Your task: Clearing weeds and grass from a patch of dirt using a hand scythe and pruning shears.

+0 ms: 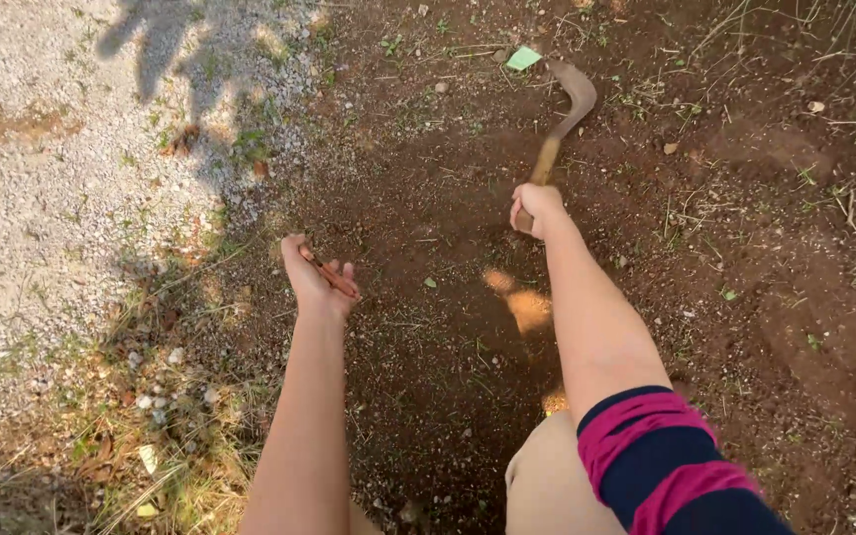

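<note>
My right hand (537, 208) grips the wooden handle of a curved sickle (569, 109), whose rusty brown blade arcs over the bare dark soil (428, 168) ahead of me. My left hand (317, 279) hovers low over the soil to the left, palm up, with a thin brown stick (329, 273) lying across the fingers. The right arm wears a short sleeve striped pink and navy (666, 466). The sickle's blade looks blurred.
A pale gravel patch (52, 178) fills the upper left. Dry grass and small stones (160, 416) lie at lower left. A pale green leaf (523, 58) rests near the blade tip. Sparse weeds and twigs (844, 208) dot the soil at right.
</note>
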